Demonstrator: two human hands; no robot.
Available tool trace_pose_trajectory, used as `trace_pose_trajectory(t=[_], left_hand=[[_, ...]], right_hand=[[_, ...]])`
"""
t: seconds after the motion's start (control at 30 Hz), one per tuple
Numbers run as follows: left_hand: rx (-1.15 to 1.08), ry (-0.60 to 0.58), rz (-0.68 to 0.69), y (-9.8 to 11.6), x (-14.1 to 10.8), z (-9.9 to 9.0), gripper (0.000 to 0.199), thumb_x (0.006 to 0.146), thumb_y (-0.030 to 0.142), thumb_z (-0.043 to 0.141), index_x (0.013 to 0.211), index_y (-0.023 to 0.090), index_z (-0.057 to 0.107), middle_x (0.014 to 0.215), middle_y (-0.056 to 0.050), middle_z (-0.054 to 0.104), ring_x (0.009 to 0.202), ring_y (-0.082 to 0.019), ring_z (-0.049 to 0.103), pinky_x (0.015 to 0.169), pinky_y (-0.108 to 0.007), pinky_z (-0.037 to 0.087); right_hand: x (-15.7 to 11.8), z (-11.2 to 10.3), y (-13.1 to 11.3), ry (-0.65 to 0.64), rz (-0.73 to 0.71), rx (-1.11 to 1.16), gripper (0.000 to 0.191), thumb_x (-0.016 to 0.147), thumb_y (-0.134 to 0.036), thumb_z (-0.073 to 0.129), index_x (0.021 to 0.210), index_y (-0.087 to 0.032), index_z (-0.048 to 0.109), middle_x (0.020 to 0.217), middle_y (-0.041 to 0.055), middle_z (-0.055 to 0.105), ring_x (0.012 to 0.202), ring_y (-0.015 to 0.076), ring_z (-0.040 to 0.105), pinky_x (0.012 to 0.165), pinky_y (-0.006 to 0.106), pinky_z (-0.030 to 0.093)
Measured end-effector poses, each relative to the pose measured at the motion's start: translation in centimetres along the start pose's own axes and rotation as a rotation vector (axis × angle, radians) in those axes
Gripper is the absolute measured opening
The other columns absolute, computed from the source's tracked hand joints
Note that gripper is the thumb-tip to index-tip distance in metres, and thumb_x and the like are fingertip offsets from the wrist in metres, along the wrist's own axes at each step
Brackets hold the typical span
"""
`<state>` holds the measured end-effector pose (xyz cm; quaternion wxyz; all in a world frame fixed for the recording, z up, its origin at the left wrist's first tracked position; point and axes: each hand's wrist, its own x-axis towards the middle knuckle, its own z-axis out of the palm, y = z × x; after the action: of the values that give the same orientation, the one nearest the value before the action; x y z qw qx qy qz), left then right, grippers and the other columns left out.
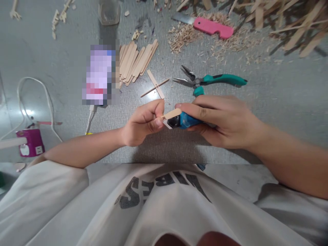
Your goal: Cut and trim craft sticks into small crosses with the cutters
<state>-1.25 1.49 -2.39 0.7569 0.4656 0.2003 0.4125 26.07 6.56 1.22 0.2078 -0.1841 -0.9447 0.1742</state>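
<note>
My left hand (145, 123) pinches one end of a wooden craft stick (172, 114) between thumb and fingers. Wrapped around a blue utility knife (188, 120) is my right hand (220, 119), its fingers also near the stick's far end. The knife's short blade (167, 123) points left and lies against or just under the stick, close to my left thumb; exact contact is hard to see. Beyond my hands, two crossed sticks (155, 86) lie on the table. Teal-handled pliers (197, 81) rest with jaws apart just past my right hand.
A pile of craft sticks (135, 61) lies beside a blurred phone (98, 75) on a white cable. Farther back are a pink knife (212, 27) among wood shavings (181, 37), a clear container (109, 12) and heaped sticks (304, 27). A purple power adapter (30, 141) stands left.
</note>
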Motion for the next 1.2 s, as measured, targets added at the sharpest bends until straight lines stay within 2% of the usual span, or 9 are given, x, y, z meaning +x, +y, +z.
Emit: trace_pose_trajectory(t=[0.17,0.3,0.4,0.63,0.77,0.93,1.0,1.2], left_hand=[[0.029,0.017,0.098,-0.29,0.31,0.05,0.049,0.104,0.049,0.081,0.089,0.025,0.041,0.068,0.01,0.036,0.053,-0.005,0.027,0.05,-0.021,0.024],[-0.036,0.005,0.045,-0.04,0.48,0.28,0.046,0.106,0.047,0.078,0.089,0.025,0.041,0.068,0.01,0.036,0.052,-0.005,0.025,0.049,-0.021,0.025],[-0.052,-0.03,0.043,0.1,0.48,0.33,0.045,0.105,0.046,0.079,0.09,0.025,0.042,0.067,0.011,0.035,0.052,-0.005,0.025,0.05,-0.02,0.024],[-0.047,-0.088,0.144,-0.13,0.32,0.18,0.03,0.111,0.028,0.068,0.092,0.024,0.046,0.072,0.009,0.036,0.054,-0.005,0.026,0.05,-0.019,0.023],[-0.005,-0.023,0.119,-0.27,0.25,0.12,0.038,0.109,0.038,0.075,0.09,0.024,0.045,0.07,0.009,0.037,0.054,-0.006,0.026,0.05,-0.02,0.024],[0.071,0.03,0.055,-0.18,0.19,0.17,0.051,0.103,0.052,0.081,0.087,0.026,0.04,0.066,0.011,0.034,0.052,-0.006,0.025,0.049,-0.022,0.025],[0.052,0.018,0.045,-0.06,0.14,0.25,0.05,0.105,0.05,0.08,0.088,0.026,0.039,0.066,0.011,0.034,0.052,-0.006,0.024,0.049,-0.022,0.024],[0.051,-0.035,0.138,-0.05,0.1,0.4,0.038,0.11,0.038,0.074,0.09,0.024,0.046,0.069,0.009,0.039,0.054,-0.005,0.027,0.051,-0.02,0.025]], right_hand=[[-0.1,0.54,-0.06,0.013,0.049,0.03,0.047,0.119,-0.029,0.049,0.165,-0.036,0.05,0.1,0.0011,0.067,0.075,0.0182,0.059,0.065,0.035,0.041],[-0.22,0.84,-0.02,0.074,0.025,-0.013,0.045,0.119,-0.029,0.05,0.164,-0.031,0.051,0.104,0.0034,0.07,0.077,0.0175,0.06,0.066,0.034,0.041],[-0.13,0.68,0.19,0.041,0.008,0.019,0.046,0.117,-0.027,0.052,0.163,-0.029,0.053,0.101,0.0025,0.07,0.075,0.0169,0.06,0.066,0.032,0.042],[0.32,0.17,0.37,0.004,-0.021,0.043,0.043,0.116,-0.023,0.051,0.159,-0.029,0.055,0.096,0.0006,0.067,0.074,0.0162,0.058,0.066,0.031,0.043],[0.26,0.15,0.45,0.006,-0.026,0.051,0.039,0.117,-0.025,0.053,0.156,-0.026,0.057,0.098,0.0015,0.068,0.074,0.0161,0.058,0.065,0.03,0.043],[0.17,0.08,0.52,-0.004,-0.015,0.055,0.045,0.115,-0.022,0.056,0.16,-0.028,0.056,0.097,0.001,0.069,0.077,0.0166,0.06,0.066,0.03,0.043],[0.16,0.06,0.57,-0.001,-0.023,0.061,0.042,0.116,-0.024,0.054,0.158,-0.028,0.057,0.099,0.0015,0.07,0.077,0.0162,0.06,0.067,0.03,0.044],[0.28,0.38,0.41,0.023,-0.025,0.096,0.041,0.117,-0.023,0.05,0.157,-0.03,0.057,0.095,-0.0002,0.068,0.075,0.0159,0.06,0.065,0.03,0.042]])
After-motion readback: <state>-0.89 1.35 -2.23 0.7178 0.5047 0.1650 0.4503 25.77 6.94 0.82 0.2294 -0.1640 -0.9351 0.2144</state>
